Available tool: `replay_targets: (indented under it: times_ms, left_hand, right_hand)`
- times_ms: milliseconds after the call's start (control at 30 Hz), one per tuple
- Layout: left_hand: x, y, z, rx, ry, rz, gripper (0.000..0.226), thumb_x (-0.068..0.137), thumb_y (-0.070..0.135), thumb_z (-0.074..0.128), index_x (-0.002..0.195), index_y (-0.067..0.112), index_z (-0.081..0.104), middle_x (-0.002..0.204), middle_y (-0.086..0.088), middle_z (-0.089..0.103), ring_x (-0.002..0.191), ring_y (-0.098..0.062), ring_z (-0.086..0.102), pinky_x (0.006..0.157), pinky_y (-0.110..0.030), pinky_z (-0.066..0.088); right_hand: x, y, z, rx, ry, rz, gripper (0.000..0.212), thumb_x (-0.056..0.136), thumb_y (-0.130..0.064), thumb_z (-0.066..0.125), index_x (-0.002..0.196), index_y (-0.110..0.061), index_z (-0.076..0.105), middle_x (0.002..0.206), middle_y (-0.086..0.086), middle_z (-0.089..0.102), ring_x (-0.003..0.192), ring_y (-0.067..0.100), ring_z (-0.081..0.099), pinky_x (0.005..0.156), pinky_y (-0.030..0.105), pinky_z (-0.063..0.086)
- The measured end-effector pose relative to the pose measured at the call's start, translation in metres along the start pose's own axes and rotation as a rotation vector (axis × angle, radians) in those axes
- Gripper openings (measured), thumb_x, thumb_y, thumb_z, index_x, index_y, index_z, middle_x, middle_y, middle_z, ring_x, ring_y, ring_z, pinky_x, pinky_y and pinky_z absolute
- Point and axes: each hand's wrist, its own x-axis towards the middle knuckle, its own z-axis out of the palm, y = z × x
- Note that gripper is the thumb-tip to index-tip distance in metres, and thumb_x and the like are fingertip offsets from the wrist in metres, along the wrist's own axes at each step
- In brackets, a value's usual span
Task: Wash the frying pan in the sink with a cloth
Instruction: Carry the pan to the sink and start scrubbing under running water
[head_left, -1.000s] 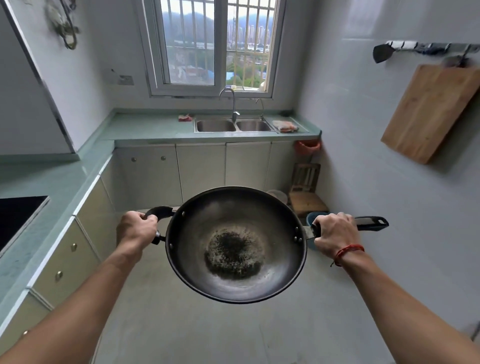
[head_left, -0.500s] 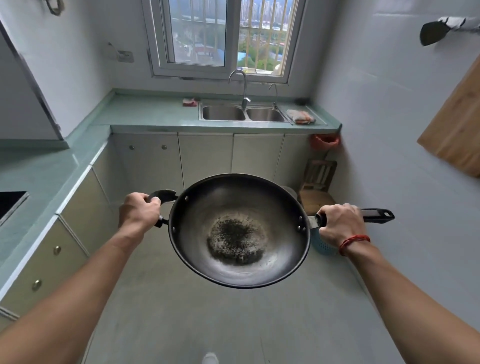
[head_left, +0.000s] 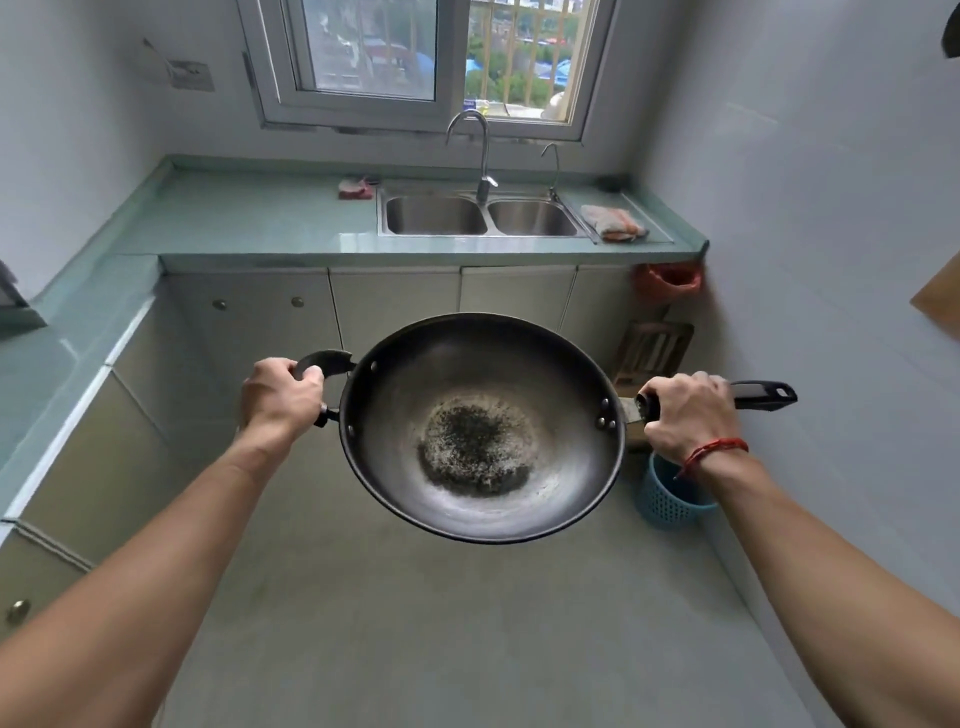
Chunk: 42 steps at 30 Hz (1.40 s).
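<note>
**Head camera: dirty pan up in two hands, sink well ahead**

Left of the pan, the left hand (head_left: 280, 397) has its fingers curled tight round the small loop handle (head_left: 327, 361).

The pan (head_left: 483, 364) is up in the air over the floor, between both hands, held about flat. It is not in the sink yet. It is big, round and deep, made of dark metal. A black burnt patch (head_left: 475, 449) sits in the middle of its bottom.

Well past the pan, a red rag (head_left: 356, 188) lies a bit to the left on the far counter. Straight past the pan is the sink (head_left: 483, 235), with two bowls and a tap (head_left: 483, 150). Past the pan and a bit to the right, a pale cloth (head_left: 613, 222) lies just beside the sink.

Right of the pan, the right hand (head_left: 685, 415) grips the long black handle (head_left: 763, 395) close to the pan's rim, with its fingers wrapped all the way round. A red string (head_left: 714, 449) is on that wrist. Under the pan's right side, a blue basket (head_left: 670, 499) stands on the floor.

The pan looks heavy and hard, so it should not bend or break. Two hands, one on each handle, look like the best hold. The rim is thin and smooth, so it would likely slip when wet. The burnt patch will likely need hard rubbing.
</note>
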Motion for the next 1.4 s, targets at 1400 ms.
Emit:
replay_targets:
  times_ms: [1400]
  left_hand:
    - [0.528, 0.16, 0.255, 0.067, 0.093, -0.097, 0.032, 0.09, 0.02, 0.05, 0.08, -0.005, 0.067, 0.078, -0.02, 0.07, 0.081, -0.036, 0.063, 0.067, -0.033, 0.043]
  right_hand:
    - [0.639, -0.113, 0.155, 0.081, -0.047, -0.058, 0.021, 0.069, -0.014, 0.066, 0.085, -0.026, 0.072, 0.09, 0.007, 0.07, 0.097, 0.03, 0.057, 0.091, 0.035, 0.032]
